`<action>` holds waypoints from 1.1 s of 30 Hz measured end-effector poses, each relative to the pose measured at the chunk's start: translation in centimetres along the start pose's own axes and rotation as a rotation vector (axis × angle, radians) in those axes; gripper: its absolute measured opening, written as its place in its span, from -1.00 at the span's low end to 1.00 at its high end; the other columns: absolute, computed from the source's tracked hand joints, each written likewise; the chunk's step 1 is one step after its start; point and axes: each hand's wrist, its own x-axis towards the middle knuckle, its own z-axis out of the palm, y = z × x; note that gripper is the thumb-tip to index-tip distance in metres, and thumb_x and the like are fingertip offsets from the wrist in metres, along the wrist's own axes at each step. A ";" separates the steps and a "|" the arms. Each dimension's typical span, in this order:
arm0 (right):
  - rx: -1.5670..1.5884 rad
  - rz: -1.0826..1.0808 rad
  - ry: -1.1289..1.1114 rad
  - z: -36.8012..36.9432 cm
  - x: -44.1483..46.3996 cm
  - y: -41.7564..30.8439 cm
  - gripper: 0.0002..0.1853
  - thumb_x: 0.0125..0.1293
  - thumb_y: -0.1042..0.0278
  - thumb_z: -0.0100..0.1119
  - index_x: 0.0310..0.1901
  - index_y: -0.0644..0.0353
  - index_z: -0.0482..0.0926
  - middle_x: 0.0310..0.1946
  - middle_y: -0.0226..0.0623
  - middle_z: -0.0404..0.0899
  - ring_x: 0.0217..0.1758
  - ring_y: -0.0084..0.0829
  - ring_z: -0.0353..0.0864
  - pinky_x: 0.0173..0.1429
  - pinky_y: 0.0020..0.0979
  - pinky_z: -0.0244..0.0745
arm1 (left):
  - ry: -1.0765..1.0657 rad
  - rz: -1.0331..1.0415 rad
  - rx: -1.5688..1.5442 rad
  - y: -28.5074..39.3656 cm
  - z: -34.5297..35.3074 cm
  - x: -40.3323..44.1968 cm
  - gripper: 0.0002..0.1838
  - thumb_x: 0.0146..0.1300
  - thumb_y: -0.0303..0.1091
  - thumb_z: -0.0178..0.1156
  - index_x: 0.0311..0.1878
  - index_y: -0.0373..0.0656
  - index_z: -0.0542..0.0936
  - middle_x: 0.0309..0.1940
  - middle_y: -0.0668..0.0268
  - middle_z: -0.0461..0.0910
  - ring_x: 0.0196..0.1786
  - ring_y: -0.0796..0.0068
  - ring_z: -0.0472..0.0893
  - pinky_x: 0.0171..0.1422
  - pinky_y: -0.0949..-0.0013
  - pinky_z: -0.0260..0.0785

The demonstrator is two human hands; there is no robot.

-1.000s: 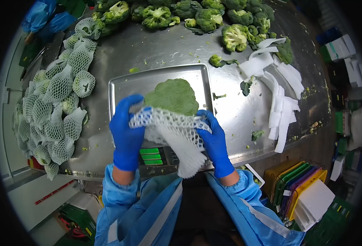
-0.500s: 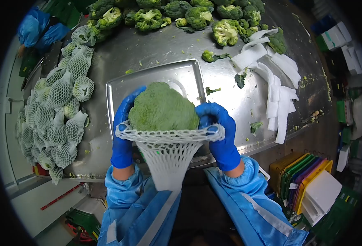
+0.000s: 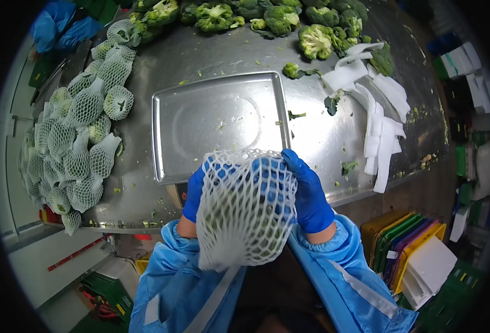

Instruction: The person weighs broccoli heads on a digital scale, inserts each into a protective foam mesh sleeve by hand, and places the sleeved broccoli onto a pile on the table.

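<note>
A white foam mesh sleeve (image 3: 247,222) covers a broccoli head (image 3: 222,213), whose green shows dimly through the holes. I hold it in front of my body with its gathered, narrow end toward me. My left hand (image 3: 194,194), in a blue glove, grips the sleeve's left side, and its fingers show through the mesh. On the right side, my right hand (image 3: 311,197), also gloved in blue, is closed around the sleeve with some fingers behind the mesh. Just beyond my hands lies a shallow metal tray (image 3: 170,119) with small green crumbs on it.
Netted broccoli heads (image 3: 78,144) are piled along the left. Bare broccoli heads (image 3: 256,16) line the far side of the metal table (image 3: 139,161). Flat white mesh sleeves (image 3: 381,122) lie on the right. Colored crates (image 3: 400,238) stand below the right edge.
The broccoli has gone down into the sleeve, which now stretches around it. My hands have moved closer together and toward my body, uncovering the tray.
</note>
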 end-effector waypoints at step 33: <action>-0.666 0.256 0.295 3.4 8.8 4.4 -0.70 0.33 0.25 0.06 -0.02 0.26 0.53 -0.40 -0.38 0.56 -0.41 -0.64 0.49 -0.27 -0.62 0.42 | 1.311 0.985 1.896 42.8 -37.2 3.4 -0.63 0.12 -0.27 0.15 -0.03 -0.27 0.55 -0.08 0.04 0.58 -0.06 0.05 0.55 0.05 0.15 0.35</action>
